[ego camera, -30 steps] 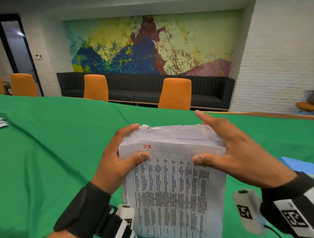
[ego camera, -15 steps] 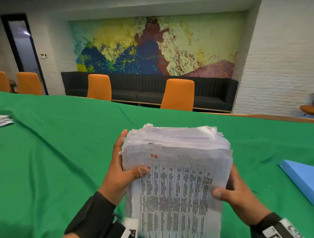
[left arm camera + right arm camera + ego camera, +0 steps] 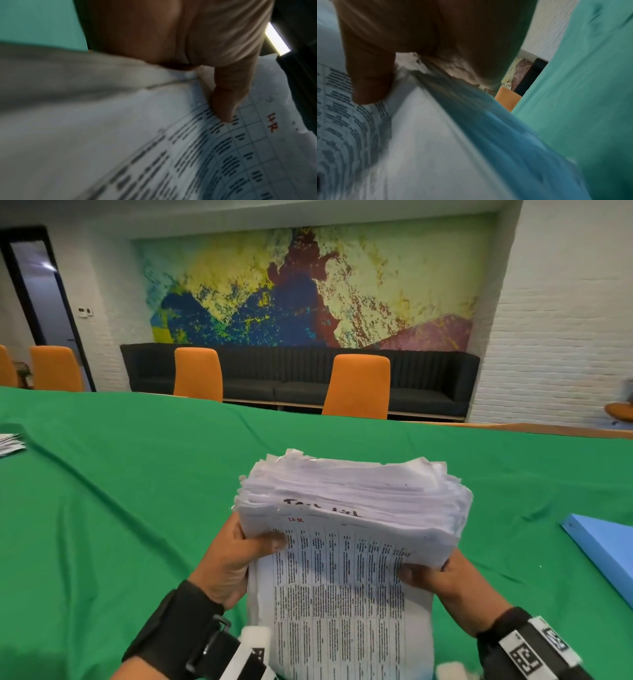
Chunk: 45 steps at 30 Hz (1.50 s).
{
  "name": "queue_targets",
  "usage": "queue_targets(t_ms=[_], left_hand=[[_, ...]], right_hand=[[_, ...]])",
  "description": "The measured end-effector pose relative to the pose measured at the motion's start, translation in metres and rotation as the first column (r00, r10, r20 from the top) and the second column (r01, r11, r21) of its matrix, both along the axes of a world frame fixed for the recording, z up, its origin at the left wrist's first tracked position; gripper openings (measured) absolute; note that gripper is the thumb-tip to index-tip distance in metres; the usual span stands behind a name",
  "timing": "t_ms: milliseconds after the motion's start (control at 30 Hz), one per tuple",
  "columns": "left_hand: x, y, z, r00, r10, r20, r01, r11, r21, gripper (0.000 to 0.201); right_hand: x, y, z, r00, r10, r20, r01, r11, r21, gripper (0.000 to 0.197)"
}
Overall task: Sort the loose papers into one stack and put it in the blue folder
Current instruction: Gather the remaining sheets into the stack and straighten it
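Note:
A thick stack of white papers (image 3: pixel 346 546) stands on end in front of me, its front sheet a printed table marked "4R" in red. My left hand (image 3: pixel 236 556) grips its left side, thumb pressed on the front sheet (image 3: pixel 223 108). My right hand (image 3: pixel 442 577) grips the right side lower down, thumb on the print (image 3: pixel 368 81), its fingers hidden behind the stack. The top edges of the sheets are uneven and fanned. The blue folder (image 3: pixel 609 546) lies flat on the green cloth to the right, apart from the hands.
A green cloth (image 3: pixel 120 508) covers the table. A small pile of papers (image 3: pixel 10 443) lies at the far left edge. Orange chairs (image 3: pixel 356 386) stand along the far side, with a dark sofa and a painted wall behind.
My right hand has come down from the top of the stack to grip its right side. The stack's top has tilted toward me, and another sheet's handwriting shows behind the front sheet.

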<state>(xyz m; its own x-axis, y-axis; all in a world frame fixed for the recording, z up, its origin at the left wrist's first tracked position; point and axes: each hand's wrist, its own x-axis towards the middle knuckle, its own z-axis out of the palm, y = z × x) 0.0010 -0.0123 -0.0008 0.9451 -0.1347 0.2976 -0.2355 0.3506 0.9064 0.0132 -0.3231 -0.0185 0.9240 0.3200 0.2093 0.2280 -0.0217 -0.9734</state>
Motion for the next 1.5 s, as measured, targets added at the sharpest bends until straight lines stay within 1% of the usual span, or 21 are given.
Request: queue_targets(t_ms=[100, 267, 367, 467, 533, 600, 667, 700, 733, 833, 867, 967, 1033, 1067, 1167, 1233, 1300, 1367, 1400, 1467, 1500], left_hand=[[0.0, 0.002, 0.012, 0.999, -0.028, 0.019, 0.028, 1.0, -0.001, 0.061], [0.001, 0.007, 0.04, 0.992, -0.079, 0.102, 0.076, 0.997, 0.034, 0.072], [-0.001, 0.007, 0.042, 0.993, -0.062, 0.1, 0.065, 0.997, -0.029, 0.083], [-0.001, 0.008, 0.032, 0.996, -0.045, 0.074, 0.052, 0.995, -0.088, 0.093], [0.002, 0.009, 0.019, 0.999, -0.047, 0.012, 0.047, 0.999, -0.018, 0.102], [0.003, 0.006, 0.004, 0.997, -0.023, -0.071, 0.032, 0.992, 0.125, 0.11], [0.002, 0.001, -0.01, 0.994, 0.003, -0.113, 0.023, 0.972, 0.234, 0.114], [0.002, -0.003, -0.014, 0.994, 0.014, -0.107, 0.014, 0.967, 0.256, 0.112], [0.001, -0.006, -0.016, 0.995, 0.023, -0.094, 0.002, 0.966, 0.259, 0.109], [-0.001, -0.015, -0.014, 0.998, 0.062, -0.023, -0.056, 0.977, 0.207, 0.098], [-0.001, -0.016, -0.011, 0.995, 0.098, 0.026, -0.101, 0.976, 0.194, 0.093], [-0.001, -0.016, -0.006, 0.973, 0.181, 0.145, -0.205, 0.964, 0.17, 0.083], [-0.002, -0.016, -0.01, 0.974, 0.184, 0.13, -0.204, 0.964, 0.171, 0.085], [-0.003, -0.015, -0.015, 0.979, 0.177, 0.098, -0.193, 0.965, 0.178, 0.084], [-0.012, -0.013, -0.03, 0.979, 0.204, -0.005, -0.198, 0.955, 0.222, 0.079], [-0.014, -0.012, -0.035, 0.975, 0.223, 0.001, -0.215, 0.941, 0.263, 0.07], [-0.018, -0.015, -0.035, 0.97, 0.243, 0.024, -0.24, 0.931, 0.274, 0.061], [-0.024, -0.022, -0.034, 0.935, 0.351, 0.052, -0.351, 0.896, 0.272, 0.055], [-0.027, -0.027, -0.032, 0.905, 0.417, 0.08, -0.422, 0.863, 0.277, 0.054], [-0.033, -0.037, -0.025, 0.827, 0.529, 0.19, -0.562, 0.767, 0.31, 0.048], [-0.034, -0.041, -0.02, 0.788, 0.564, 0.248, -0.616, 0.716, 0.329, 0.045]], right_hand=[[-0.001, 0.001, -0.003, 1.0, -0.014, -0.008, 0.014, 0.999, 0.044, 0.047], [-0.001, 0.005, -0.008, 0.999, 0.033, -0.028, -0.028, 0.989, 0.146, 0.049], [-0.003, 0.01, -0.011, 0.998, 0.028, -0.061, -0.015, 0.977, 0.211, 0.044], [-0.004, 0.011, -0.015, 0.996, 0.01, -0.085, 0.014, 0.961, 0.277, 0.043], [-0.004, 0.009, -0.019, 0.993, -0.005, -0.114, 0.04, 0.949, 0.312, 0.051], [-0.004, 0.007, -0.019, 0.989, -0.01, -0.148, 0.062, 0.936, 0.347, 0.06], [-0.004, 0.006, -0.019, 0.987, -0.014, -0.16, 0.07, 0.934, 0.349, 0.073], [-0.006, 0.008, -0.016, 0.988, -0.025, -0.152, 0.076, 0.938, 0.338, 0.075], [-0.007, 0.009, -0.014, 0.991, -0.038, -0.129, 0.077, 0.944, 0.322, 0.072], [-0.012, 0.012, -0.002, 0.993, -0.114, -0.012, 0.113, 0.96, 0.257, 0.045], [-0.012, 0.013, 0.001, 0.991, -0.129, 0.035, 0.116, 0.961, 0.25, 0.042], [-0.008, 0.013, 0.009, 0.983, -0.134, 0.129, 0.101, 0.966, 0.239, 0.054], [-0.007, 0.012, 0.007, 0.986, -0.115, 0.12, 0.085, 0.969, 0.232, 0.051], [-0.008, 0.013, 0.003, 0.99, -0.098, 0.105, 0.073, 0.973, 0.22, 0.046], [-0.013, 0.014, -0.008, 0.997, -0.07, 0.041, 0.063, 0.987, 0.15, 0.043], [-0.014, 0.011, -0.009, 0.998, -0.058, 0.025, 0.054, 0.988, 0.147, 0.045], [-0.017, 0.011, -0.007, 0.994, -0.07, 0.09, 0.062, 0.994, 0.093, 0.049], [-0.021, 0.015, -0.004, 0.98, -0.112, 0.168, 0.106, 0.993, 0.045, 0.041], [-0.024, 0.02, -0.004, 0.969, -0.161, 0.188, 0.153, 0.987, 0.058, 0.036], [-0.031, 0.033, -0.002, 0.928, -0.28, 0.245, 0.264, 0.96, 0.096, 0.023], [-0.034, 0.04, 0.0, 0.906, -0.305, 0.294, 0.292, 0.952, 0.09, 0.018]])
